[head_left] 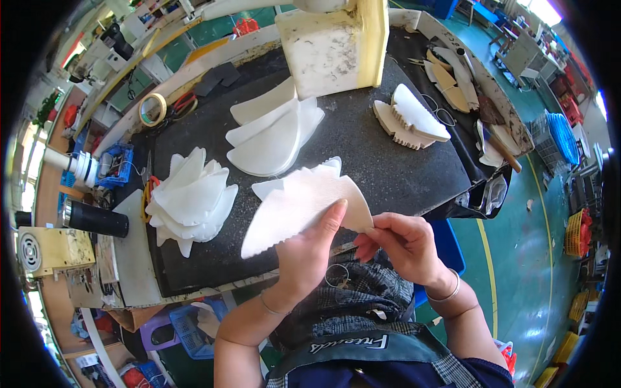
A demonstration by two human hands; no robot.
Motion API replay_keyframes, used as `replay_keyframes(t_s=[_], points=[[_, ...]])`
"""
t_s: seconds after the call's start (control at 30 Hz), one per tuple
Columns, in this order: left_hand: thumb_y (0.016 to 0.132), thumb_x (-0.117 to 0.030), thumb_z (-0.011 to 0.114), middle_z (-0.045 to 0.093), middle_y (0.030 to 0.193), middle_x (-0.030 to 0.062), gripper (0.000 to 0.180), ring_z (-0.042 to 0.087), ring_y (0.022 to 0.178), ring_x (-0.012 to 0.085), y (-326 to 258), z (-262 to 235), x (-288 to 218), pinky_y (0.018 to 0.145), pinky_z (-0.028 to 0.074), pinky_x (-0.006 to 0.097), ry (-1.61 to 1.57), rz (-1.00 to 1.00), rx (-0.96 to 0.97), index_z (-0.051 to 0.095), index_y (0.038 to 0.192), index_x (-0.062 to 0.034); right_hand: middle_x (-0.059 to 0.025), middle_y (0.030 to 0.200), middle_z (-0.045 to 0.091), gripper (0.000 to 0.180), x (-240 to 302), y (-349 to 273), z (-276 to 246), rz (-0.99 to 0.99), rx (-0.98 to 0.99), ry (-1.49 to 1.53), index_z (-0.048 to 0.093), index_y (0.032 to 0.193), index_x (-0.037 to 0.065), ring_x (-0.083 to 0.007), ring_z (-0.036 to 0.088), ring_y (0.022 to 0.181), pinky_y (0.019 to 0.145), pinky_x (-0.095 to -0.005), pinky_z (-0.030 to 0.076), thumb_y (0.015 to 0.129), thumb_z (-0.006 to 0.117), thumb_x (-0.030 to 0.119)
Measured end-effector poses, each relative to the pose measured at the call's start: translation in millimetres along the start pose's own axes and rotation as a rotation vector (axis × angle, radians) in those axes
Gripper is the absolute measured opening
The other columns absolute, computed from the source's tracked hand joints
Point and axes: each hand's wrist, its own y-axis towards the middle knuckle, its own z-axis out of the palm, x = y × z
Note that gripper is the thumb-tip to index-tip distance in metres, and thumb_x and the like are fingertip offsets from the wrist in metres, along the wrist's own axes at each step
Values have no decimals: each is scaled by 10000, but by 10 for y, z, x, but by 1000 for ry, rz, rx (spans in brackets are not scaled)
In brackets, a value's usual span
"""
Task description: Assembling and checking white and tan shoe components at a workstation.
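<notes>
Workpiece (301, 210), cream-white and fan-shaped with a notched lower edge, is held in front of the person, over the near part of the dark work surface (352, 139). Left hand (303, 255) is closed on it, thumb pressed flat on the upper face, the fingers underneath. Right hand (406, 242) pinches its right-hand tip between thumb and fingers.

Containers noted: a small blue basket (107, 180) left of the work surface holds mixed small items. A second blue basket (194, 349), below the near edge, has pale offcuts (207, 319) at its mouth. A black pouch (477, 195) at the right corner contains crumpled clear plastic (496, 193). On the right side of the floor, a yellow basket (573, 244) holds red material, and a grey crate (542, 137) carries blue items.

Visibility limits: the left fingers are largely hidden behind the workpiece. Further pale points show past its upper edge; whether they belong to pieces in the grip or to pieces lying beneath cannot be determined. A blue bin (454, 251) beside the person is partly covered by the right hand and the table edge; its contents cannot be seen. Small items in the first basket are too small to identify. Both forearms are cut off at the lower edge.
</notes>
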Motion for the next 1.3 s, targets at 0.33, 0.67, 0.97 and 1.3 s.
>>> replay_keyframes(t_s=[0.33,0.67,0.97,1.3], points=[[774,-423,695,595,1202,185,593,496,1224,334,-156,-343,55,1030,306,539,1313,525,359,608,1193,-12,-43,654,612,132,77,-173,-211,-60,-376,57,558,868,-25,-85,574,540,483,-208,447,960,514,59],[840,35,653,681,961,182,234,705,782,244,-282,-82,-433,661,569,272,405,433,361,650,1073,31,-155,840,694,103,394,-115,32,-115,122,-57,623,974,-77,-225,707,803,711,-284,564,913,561,-23],[858,57,594,689,1012,191,197,700,895,282,-331,-110,-343,772,570,332,576,558,295,643,1048,74,-108,922,685,174,334,-142,103,238,106,248,634,1048,-90,-134,645,897,803,-278,551,937,554,17],[780,82,599,668,1059,223,314,668,977,355,-289,-137,-293,859,547,393,766,674,336,617,1091,123,-90,895,680,165,320,-93,122,261,63,213,617,1021,-102,-126,655,835,745,-246,558,934,562,26]])
